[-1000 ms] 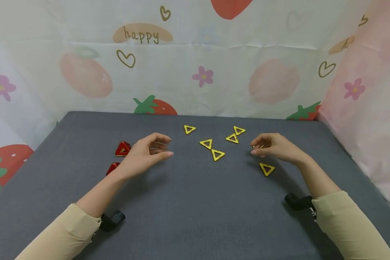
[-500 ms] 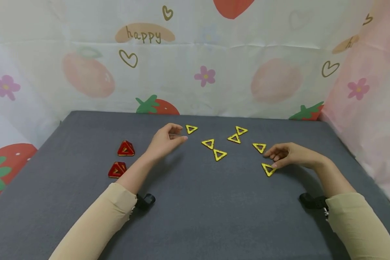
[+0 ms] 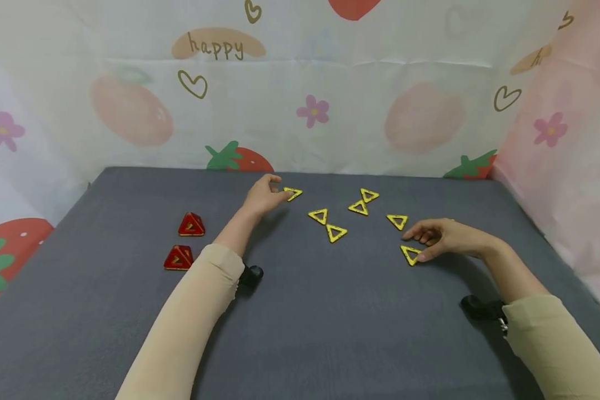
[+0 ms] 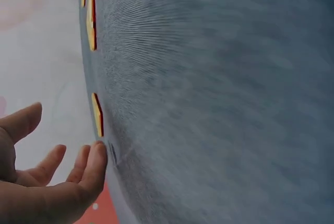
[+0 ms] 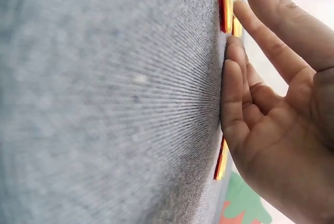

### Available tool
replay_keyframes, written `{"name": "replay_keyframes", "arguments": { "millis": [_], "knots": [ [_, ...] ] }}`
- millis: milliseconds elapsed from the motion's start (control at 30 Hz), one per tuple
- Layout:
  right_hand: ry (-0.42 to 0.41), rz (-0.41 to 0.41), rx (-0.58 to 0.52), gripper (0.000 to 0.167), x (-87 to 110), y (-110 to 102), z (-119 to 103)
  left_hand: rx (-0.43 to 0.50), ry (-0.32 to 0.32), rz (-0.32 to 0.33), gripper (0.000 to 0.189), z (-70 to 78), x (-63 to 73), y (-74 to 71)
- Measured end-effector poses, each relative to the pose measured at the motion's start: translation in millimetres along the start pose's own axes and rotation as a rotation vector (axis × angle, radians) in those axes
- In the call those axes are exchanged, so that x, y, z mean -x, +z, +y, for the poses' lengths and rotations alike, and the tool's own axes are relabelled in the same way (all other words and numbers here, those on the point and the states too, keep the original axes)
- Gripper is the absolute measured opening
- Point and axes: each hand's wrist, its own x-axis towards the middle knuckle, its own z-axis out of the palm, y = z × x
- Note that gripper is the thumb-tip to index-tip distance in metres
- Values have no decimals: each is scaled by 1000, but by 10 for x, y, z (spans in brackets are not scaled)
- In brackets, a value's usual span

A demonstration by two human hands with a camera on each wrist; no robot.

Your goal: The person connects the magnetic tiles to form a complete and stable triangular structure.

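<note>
My left hand (image 3: 264,199) reaches to the back of the table, with its thumb overlapping a yellow triangle tile (image 3: 293,189) in the head view. In the left wrist view its spread fingers lie beside that tile (image 4: 97,114), not closed round it. On the right, my right hand (image 3: 447,240) hovers low with loosely bent fingers; its thumb tip overlaps the corner of another yellow triangle tile (image 3: 406,255). Through the right wrist view, the right fingers (image 5: 232,85) sit close to the cloth, with tile edges (image 5: 226,4) above and below them. Nothing appears gripped by either hand.
Several more yellow triangle tiles lie flat between the hands, two pairs nearly touching at corners (image 3: 336,227). One tile (image 3: 397,216) is just beyond the right fingers. Two red pyramids (image 3: 191,225) stand left of the left forearm. A printed curtain (image 3: 355,72) rises behind the grey table.
My left hand has moved right and away from me, to the back tile. The right hand has come back toward me and rightward from the farther tile to the nearer one, then stayed.
</note>
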Motion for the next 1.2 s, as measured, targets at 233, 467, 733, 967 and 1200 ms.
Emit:
{"name": "replay_keyframes", "arguments": {
  "millis": [233,467,733,967,1200],
  "knots": [
    [7,14,8,53,18,3,-8,-107,-15,-31,65,19,-192,40],
    [-8,4,11,54,21,13,-39,-238,-25,-29,63,-62,-320,37],
    [-22,-2,31,56,21,4,-64,-341,21,-36,59,-73,-376,44],
    [-46,-23,22,54,15,26,-110,-364,41,-32,53,-80,-366,61],
    [-51,-40,22,46,-22,56,-147,-328,37,-9,47,-105,-316,60]
  ]
}}
